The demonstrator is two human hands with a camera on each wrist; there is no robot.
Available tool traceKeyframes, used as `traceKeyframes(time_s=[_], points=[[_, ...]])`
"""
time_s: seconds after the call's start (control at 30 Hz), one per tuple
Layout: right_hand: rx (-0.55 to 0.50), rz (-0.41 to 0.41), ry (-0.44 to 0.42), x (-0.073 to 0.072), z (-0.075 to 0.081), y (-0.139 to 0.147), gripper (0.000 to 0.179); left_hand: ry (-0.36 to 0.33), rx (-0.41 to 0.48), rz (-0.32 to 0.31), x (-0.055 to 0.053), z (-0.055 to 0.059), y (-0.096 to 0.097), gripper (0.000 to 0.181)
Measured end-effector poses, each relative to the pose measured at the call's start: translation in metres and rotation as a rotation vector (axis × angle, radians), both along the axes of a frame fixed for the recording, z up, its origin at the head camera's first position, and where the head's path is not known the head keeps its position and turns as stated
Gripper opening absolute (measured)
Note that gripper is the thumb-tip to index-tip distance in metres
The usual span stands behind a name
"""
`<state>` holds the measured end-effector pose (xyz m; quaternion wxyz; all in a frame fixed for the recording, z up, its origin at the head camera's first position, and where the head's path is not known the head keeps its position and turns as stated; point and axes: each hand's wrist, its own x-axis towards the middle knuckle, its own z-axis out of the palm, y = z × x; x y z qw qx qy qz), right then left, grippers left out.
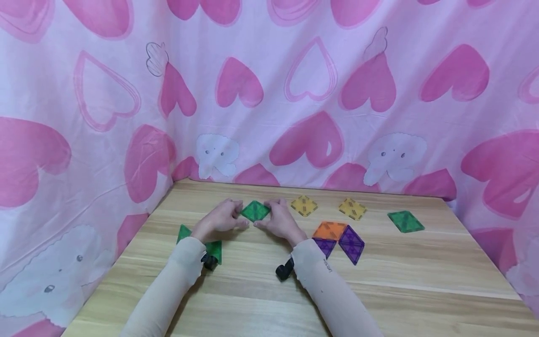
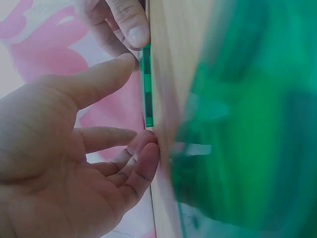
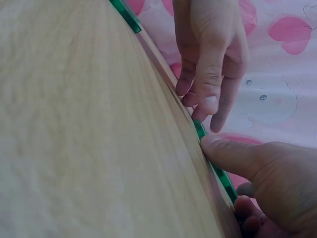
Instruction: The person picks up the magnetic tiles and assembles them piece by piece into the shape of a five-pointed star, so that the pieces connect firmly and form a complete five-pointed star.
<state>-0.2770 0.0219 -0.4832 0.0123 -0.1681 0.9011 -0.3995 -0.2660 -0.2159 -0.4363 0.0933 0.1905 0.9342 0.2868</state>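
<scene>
A green diamond of two translucent triangular magnetic tiles (image 1: pixel 255 211) lies flat on the wooden table between the two hands. My left hand (image 1: pixel 221 216) is at its left side, thumb and fingers loosely spread around the edge; in the left wrist view a gap shows between them. From the right, my right hand (image 1: pixel 279 219) pinches the diamond's edge, its thumb (image 3: pixel 233 156) on the near side and fingers beyond. More green tiles (image 1: pixel 215 250) lie partly hidden under the left wrist and fill the right of the left wrist view, blurred.
Two yellow diamonds (image 1: pixel 304 206) (image 1: pixel 353 208) and another green diamond (image 1: pixel 406 221) lie toward the back right. An orange piece (image 1: pixel 330 230) joins purple tiles (image 1: pixel 352 244) beside the right wrist, partly covered by the sleeve. A pink heart-print curtain (image 1: pixel 261 93) hangs behind the table (image 1: pixel 404 285).
</scene>
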Motion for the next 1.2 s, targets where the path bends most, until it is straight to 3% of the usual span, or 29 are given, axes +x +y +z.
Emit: traceKeyframes(time_s=[0.07,0.17,0.33,0.53,0.7,0.87,1.2], points=[[-0.005,-0.004,-0.002,0.0,0.0,0.0,0.092,-0.013,0.013,0.016,0.002,0.002,0.0,0.061],[-0.025,-0.007,-0.008,0.0,0.001,0.0,0.101,-0.039,0.038,0.064,0.007,0.007,-0.002,0.081],[-0.08,-0.031,-0.025,0.003,0.005,-0.001,0.112,-0.047,0.073,0.119,0.018,0.016,-0.012,0.086],[-0.134,-0.013,0.029,0.008,0.015,-0.011,0.106,0.057,0.047,0.146,0.026,0.02,-0.033,0.081],[-0.167,0.087,0.017,0.016,0.022,-0.024,0.098,0.118,0.039,0.184,0.037,0.02,-0.051,0.079],[-0.177,0.238,-0.04,0.028,0.022,-0.038,0.096,0.133,0.012,0.233,0.061,0.024,-0.071,0.08],[-0.175,0.458,-0.138,0.043,0.017,-0.054,0.098,0.073,-0.036,0.335,0.108,0.036,-0.103,0.089]])
